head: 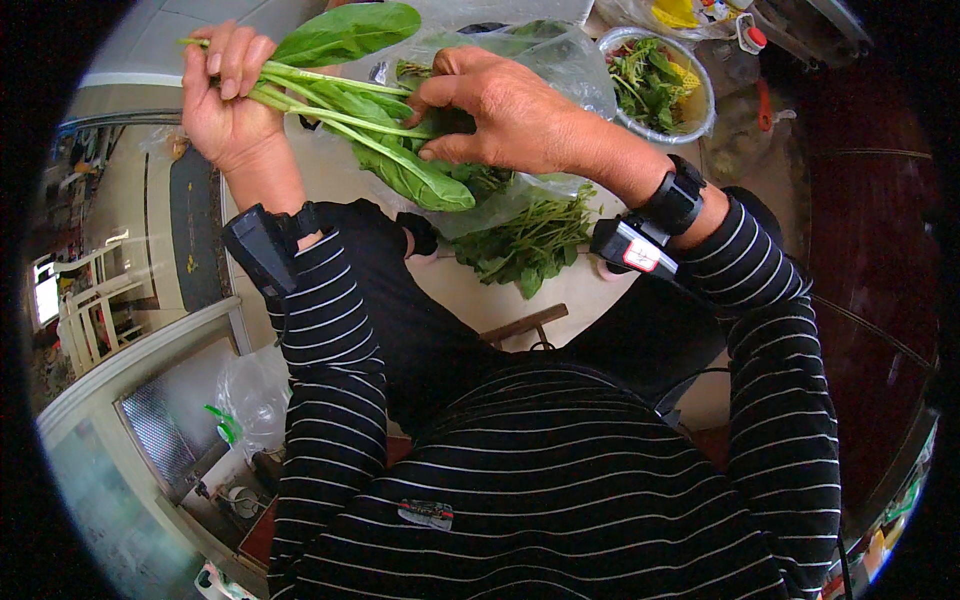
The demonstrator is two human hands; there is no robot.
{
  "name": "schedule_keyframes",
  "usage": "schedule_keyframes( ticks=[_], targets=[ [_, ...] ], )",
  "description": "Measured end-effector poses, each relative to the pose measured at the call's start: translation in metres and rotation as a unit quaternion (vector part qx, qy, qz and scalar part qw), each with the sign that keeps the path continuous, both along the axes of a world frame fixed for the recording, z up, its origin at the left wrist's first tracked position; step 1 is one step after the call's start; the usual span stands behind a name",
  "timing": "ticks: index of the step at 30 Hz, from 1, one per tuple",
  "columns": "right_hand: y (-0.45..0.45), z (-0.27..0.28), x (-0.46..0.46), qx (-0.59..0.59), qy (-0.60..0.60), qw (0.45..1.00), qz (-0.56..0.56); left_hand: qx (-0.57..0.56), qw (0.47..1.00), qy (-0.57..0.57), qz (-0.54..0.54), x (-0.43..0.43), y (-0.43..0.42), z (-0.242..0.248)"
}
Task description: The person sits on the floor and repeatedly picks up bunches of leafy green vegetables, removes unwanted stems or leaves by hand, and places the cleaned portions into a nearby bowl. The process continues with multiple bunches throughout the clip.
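Note:
My left hand, raised at the upper left, is closed around the stems of a small bunch of leafy greens. The broad green leaves point to the right, towards my right hand. The fingers of that hand are curled at the leaves, and whether they pinch any cannot be made out. Below it lies a clear plastic bag with more greens inside. A loose heap of leafy greens with thin stems rests on the tiled floor between my feet.
A plastic-lined bowl holding leaf scraps stands at the upper right. Past it are a red-capped container and a red-handled tool. Dark red furniture borders the right side. At left are a door frame and a hanging plastic bag.

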State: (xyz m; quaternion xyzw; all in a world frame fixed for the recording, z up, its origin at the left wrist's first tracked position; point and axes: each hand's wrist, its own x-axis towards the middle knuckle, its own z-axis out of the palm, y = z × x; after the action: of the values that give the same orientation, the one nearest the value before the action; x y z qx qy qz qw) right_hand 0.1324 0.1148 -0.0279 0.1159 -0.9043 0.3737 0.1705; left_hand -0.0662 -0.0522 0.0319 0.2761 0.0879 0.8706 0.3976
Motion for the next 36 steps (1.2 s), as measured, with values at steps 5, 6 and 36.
schedule_keyframes(
  ticks=[5, 6, 36],
  targets=[
    [0.005, 0.006, -0.004, -0.063, -0.046, 0.995, 0.058, -0.043, 0.996, 0.070, 0.025, 0.005, 0.004, 0.000],
    [0.008, 0.008, -0.003, -0.090, -0.087, 0.989, 0.072, -0.044, 0.995, 0.083, 0.022, 0.005, 0.004, 0.001],
    [0.031, -0.007, 0.020, -0.512, -0.374, 0.756, 0.163, -0.027, 0.997, 0.048, 0.049, -0.022, -0.021, 0.004]
  ],
)
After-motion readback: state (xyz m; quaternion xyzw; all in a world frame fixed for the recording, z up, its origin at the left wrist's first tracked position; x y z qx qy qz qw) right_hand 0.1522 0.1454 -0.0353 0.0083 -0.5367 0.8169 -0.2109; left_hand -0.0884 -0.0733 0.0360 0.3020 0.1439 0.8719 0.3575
